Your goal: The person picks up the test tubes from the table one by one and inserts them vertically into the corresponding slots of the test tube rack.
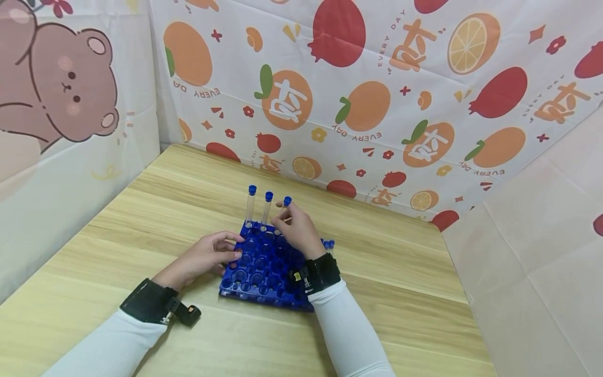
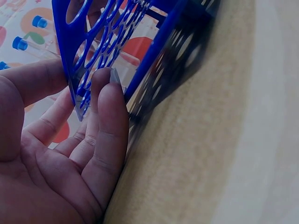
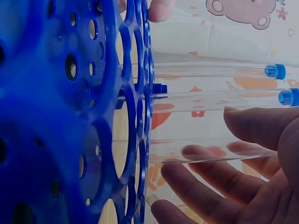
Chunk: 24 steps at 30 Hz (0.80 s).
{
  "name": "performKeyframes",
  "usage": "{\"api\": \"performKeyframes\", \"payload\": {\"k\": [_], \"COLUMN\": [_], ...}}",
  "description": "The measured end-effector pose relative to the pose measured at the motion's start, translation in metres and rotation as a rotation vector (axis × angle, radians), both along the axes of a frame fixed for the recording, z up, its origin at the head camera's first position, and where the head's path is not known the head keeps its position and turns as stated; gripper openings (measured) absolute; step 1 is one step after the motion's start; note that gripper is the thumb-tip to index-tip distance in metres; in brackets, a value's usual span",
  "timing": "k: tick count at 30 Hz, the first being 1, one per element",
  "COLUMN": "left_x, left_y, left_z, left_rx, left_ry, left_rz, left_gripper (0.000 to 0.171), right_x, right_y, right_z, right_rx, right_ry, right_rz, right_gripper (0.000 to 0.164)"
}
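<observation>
A blue tiered tube rack (image 1: pixel 256 277) with rows of round holes stands on the table. My left hand (image 1: pixel 209 256) grips its left edge, fingers on both sides of the upper plate (image 2: pixel 70 51). Along the rack's far edge, a blue-capped test tube (image 1: pixel 250 205) and a second capped tube (image 1: pixel 266 209) rise upright. My right hand (image 1: pixel 297 228) is around a third tube (image 3: pixel 210 151), its blue cap (image 1: pixel 287 201) just above the fingers. In the right wrist view, loosely bent fingers (image 3: pixel 201 186) lie behind this tube, and the thumb stands off beside it.
More blue caps (image 1: pixel 330 244) show just right of the rack, partly behind my right wrist. A wooden table (image 1: pixel 386 324) lies beneath everything. A fruit-print cloth (image 1: pixel 377 104) hangs behind it, with a bear-print cloth (image 1: pixel 70 78) at left.
</observation>
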<state>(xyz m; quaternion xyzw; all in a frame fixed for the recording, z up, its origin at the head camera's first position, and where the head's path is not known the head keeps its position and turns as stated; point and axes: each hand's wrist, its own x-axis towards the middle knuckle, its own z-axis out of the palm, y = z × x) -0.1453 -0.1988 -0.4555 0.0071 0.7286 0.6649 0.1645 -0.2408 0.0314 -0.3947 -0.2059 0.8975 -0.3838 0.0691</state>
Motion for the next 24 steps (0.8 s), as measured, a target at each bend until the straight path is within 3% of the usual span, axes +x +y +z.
{"api": "performKeyframes", "payload": {"k": [17, 24], "left_x": [0.002, 0.002], "left_y": [0.001, 0.001], "left_z": [0.002, 0.002], "left_rx": [0.014, 0.013], "left_ry": [-0.005, -0.001], "left_rz": [0.005, -0.001], "left_gripper": [0.053, 0.053], "right_x": [0.001, 0.003], "right_y": [0.003, 0.022], "right_z": [-0.001, 0.006], "right_rx": [-0.027, -0.051], "right_ry": [-0.008, -0.037], "right_rz": [0.007, -0.002], "right_gripper": [0.044, 0.051]}}
